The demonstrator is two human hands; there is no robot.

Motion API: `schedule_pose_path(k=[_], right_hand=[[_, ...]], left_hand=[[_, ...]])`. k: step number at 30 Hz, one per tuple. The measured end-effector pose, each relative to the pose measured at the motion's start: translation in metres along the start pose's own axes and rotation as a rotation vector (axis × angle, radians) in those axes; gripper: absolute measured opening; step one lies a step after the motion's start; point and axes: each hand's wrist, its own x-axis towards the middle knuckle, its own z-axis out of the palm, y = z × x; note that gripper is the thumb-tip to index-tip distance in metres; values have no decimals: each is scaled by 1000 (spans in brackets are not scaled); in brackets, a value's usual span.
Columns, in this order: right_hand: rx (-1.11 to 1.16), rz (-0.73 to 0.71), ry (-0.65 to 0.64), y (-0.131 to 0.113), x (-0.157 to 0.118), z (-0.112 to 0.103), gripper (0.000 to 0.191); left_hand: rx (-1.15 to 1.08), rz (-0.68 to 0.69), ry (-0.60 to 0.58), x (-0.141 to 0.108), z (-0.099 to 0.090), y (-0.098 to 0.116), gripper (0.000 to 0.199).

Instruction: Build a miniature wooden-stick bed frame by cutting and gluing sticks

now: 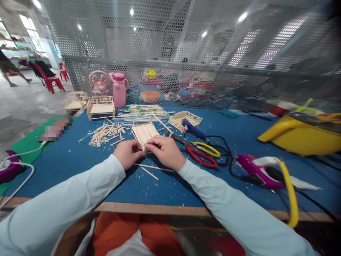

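On the blue tabletop (87, 181), right in front of me, sits a slatted stick panel (144, 131), and both hands are on it! My left hand (128, 153) has its fingertips pinched at the near left corner; my right hand (167, 151), thumb and fingers drawn together, grips the near edge just beside it. Loose sticks (150, 173) lie below my wrists. Left of the panel, a heap of short stick pieces (106, 134); to the right, scissors (204, 154) with red and yellow handles, and a blue-handled tool (193, 128) against a shallow stick frame (183, 120). Farther back, two little stick models (101, 107) stand near a pink bottle (119, 91), before the perforated metal screen (170, 39).
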Motion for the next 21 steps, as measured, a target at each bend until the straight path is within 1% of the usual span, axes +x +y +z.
schedule_pose_path(k=[3,5,7,9,11,13,14,15,16,17,18,19,20,21], right_hand=[[11,34,9,0,-2,0,11],[19,51,31,-3,-4,-4,17],[9,23,88,-6,-5,-11,21],[-22,-29,216,-6,-6,-22,19],[-50,-33,430,2,-4,-38,18],[-67,49,652,19,0,-54,21],[-98,112,708,29,3,-61,23],[-162,173,716,41,6,-67,23],[-268,244,645,52,9,-71,23],[-404,317,499,62,12,-74,25],[-515,354,352,70,15,-74,25],[-586,371,253,76,18,-73,25],[-639,378,182,81,21,-71,26],[-670,375,152,84,24,-68,26]], left_hand=[[17,6,-10,0,-2,0,12],[33,5,-15,0,-3,0,11],[45,1,-18,1,-4,-1,9],[42,-2,-17,1,-5,-3,8],[21,-14,-2,3,-6,-5,9],[-4,-25,31,4,-7,-6,11],[-12,-31,52,5,-7,-7,12],[-16,-37,73,5,-7,-8,13],[-17,-42,90,6,-7,-9,14],[-17,-46,100,6,-7,-9,14],[-15,-48,104,7,-7,-10,15],[-14,-48,103,7,-7,-10,15],[-12,-47,99,7,-6,-10,15],[-11,-46,93,7,-6,-10,15]])
